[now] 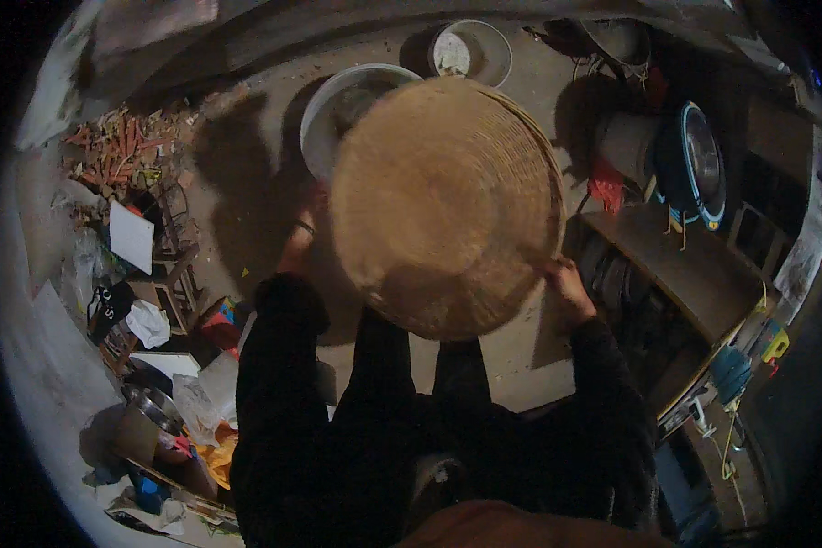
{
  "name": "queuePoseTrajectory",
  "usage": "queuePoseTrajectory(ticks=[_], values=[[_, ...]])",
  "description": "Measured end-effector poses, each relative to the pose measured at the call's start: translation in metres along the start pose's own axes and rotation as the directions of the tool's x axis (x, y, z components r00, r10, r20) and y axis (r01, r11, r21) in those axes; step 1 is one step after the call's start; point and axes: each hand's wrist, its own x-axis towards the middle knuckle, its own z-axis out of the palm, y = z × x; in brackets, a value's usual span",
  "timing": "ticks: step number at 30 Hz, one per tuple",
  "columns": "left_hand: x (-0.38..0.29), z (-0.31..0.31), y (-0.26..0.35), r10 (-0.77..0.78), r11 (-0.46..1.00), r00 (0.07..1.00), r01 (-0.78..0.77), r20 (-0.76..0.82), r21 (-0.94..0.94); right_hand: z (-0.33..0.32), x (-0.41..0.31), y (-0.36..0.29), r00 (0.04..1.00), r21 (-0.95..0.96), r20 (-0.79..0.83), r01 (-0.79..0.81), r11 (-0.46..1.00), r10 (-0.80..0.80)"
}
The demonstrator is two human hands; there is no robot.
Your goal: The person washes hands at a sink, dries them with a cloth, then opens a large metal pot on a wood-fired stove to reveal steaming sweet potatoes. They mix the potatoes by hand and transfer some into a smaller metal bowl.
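Both my hands hold a large round woven basket (445,198) in front of my legs. My right hand (567,284) grips its rim at the lower right. On the other side, my left hand (320,202) is at the basket's left edge, its fingers mostly hidden. The basket's broad face is turned up towards me and looks slightly blurred; a shadow lies across its near part. Beyond the basket, and partly covered by it, a wide round basin (318,127) stands on the floor. A pale bucket (499,58) with something white inside stands farther back.
At the left are a heap of split wood (127,144), a white board (131,236) and a wooden stool (175,281). A low table (692,274) stands at the right, with a blue-rimmed basin (692,164) tilted at its far end. A red plastic bag (606,185) hangs nearby.
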Motion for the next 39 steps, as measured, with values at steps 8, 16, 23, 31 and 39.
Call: queuePoseTrajectory(ticks=[8,16,23,31,39], values=[[-0.007,0.057,-0.003,0.166,0.906,0.979,-0.102,-0.121,0.411,-0.081,-0.096,0.107,0.947,0.286,-0.247,-0.13,0.949,0.204],[-0.06,0.143,-0.036,0.534,0.344,0.82,-0.432,0.205,0.834,-0.074,-0.133,0.143,0.824,0.769,-0.351,-0.018,0.639,0.446],[-0.1,0.268,-0.075,0.319,0.345,0.886,-0.439,0.336,0.83,-0.115,-0.19,0.231,0.83,0.767,-0.336,-0.032,0.64,0.445],[-0.08,0.283,-0.141,0.131,0.332,0.964,-0.263,0.232,0.906,-0.141,-0.204,0.251,0.824,0.773,-0.297,-0.089,0.629,0.483],[-0.078,0.31,-0.152,0.085,0.431,0.958,-0.284,0.275,0.857,-0.139,-0.171,0.251,0.826,0.822,-0.345,0.038,0.568,0.445]])
